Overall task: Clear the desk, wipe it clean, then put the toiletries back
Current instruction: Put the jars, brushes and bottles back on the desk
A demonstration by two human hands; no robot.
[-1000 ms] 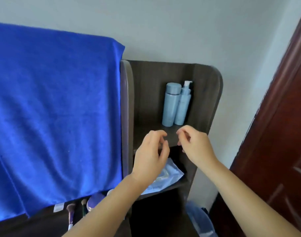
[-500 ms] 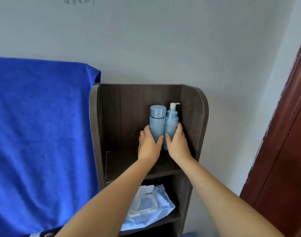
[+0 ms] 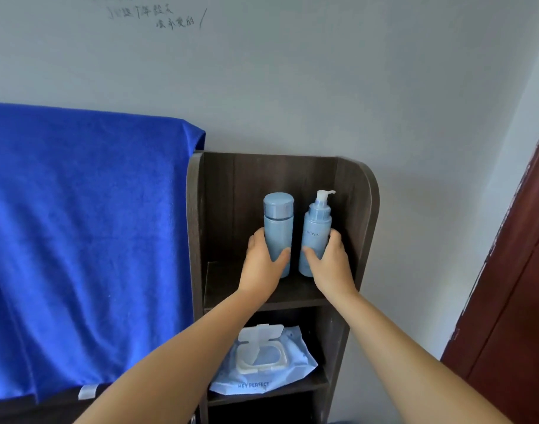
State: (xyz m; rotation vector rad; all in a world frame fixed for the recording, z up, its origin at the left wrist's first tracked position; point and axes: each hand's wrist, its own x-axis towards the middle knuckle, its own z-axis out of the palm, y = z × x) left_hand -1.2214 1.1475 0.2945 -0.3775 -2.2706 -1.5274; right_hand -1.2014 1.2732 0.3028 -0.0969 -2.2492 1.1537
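2 hands grip bottles on dark shelf, seemingly.

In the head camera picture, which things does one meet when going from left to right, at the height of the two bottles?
Blue towel → left wall of the dark shelf unit → left hand → capped blue bottle → pump bottle → right hand → white wall → red-brown door.

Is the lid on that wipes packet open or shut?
Open: the wipes packet lies on the lower shelf with its white flip lid raised, baring the oval opening.
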